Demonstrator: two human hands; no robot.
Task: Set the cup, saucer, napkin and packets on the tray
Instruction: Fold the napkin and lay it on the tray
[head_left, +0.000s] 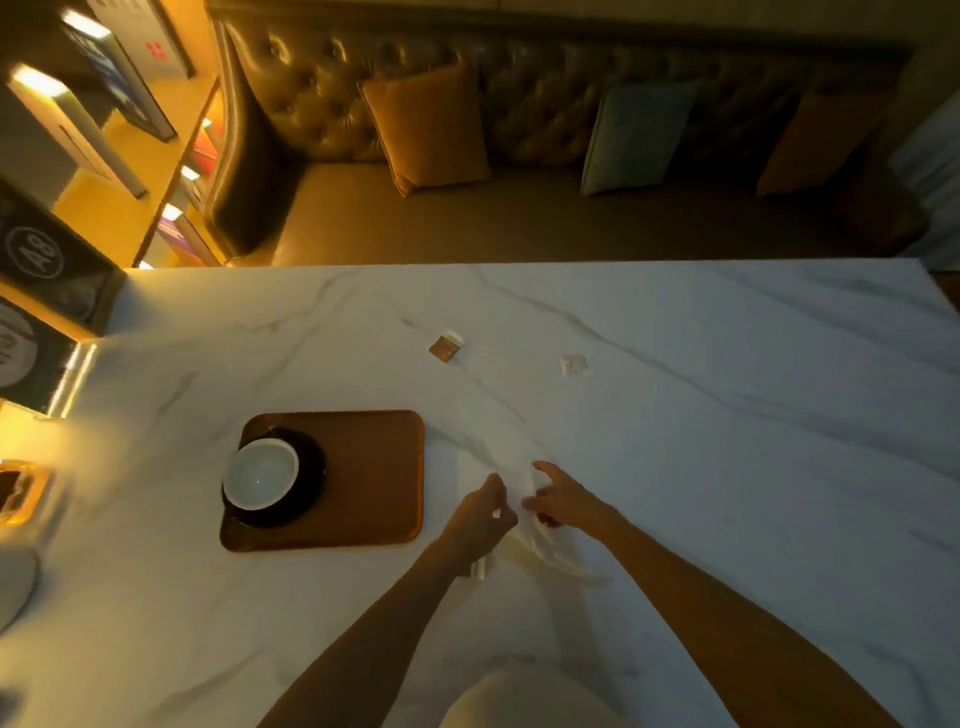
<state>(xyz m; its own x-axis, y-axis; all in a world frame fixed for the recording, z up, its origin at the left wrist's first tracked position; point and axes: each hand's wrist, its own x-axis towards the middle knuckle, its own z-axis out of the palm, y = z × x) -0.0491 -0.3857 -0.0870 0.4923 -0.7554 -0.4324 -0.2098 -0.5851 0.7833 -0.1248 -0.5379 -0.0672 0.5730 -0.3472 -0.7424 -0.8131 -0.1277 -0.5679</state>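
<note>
**A:** Nearest the camera, what is there?

**B:** Two bare forearms reach forward over a white marble-patterned counter (727, 415) with grey veins. The left hand (480, 514) and right hand (563, 501) meet over a white napkin (524, 551), just right of the tray. The cloth looks soft and crumpled, one end trailing toward the near right.

**A:** How are the fingers set?

**B:** The left fingers (496, 486) are curled narrowly, and seem to pinch the napkin's edge. The right fingers (543, 467) are partly spread and press on the cloth. I judge the person is smoothing or folding it before it goes on the tray, though the picture is soft here, so I cannot tell whether the grip is firm.

**A:** And the tray?

**B:** To the left lies a brown tray (374, 467), a flat rectangle with rounded corners and a low rim. On its left half rests a dark round saucer (311, 488), with a white cup (262, 475) standing upright on it, glossy and seemingly empty. The right half is bare, likely kept free for the napkin and packets.

**A:** Where are the packets?

**B:** Farther off, well apart from the tray, two small flat packets lie on the counter: a brown packet (445, 347) with a white end, and a pale packet (574, 365) to its right. Both are untouched.

**A:** Beyond that?

**B:** A tufted leather bench (322, 78) holds cushions.
</note>
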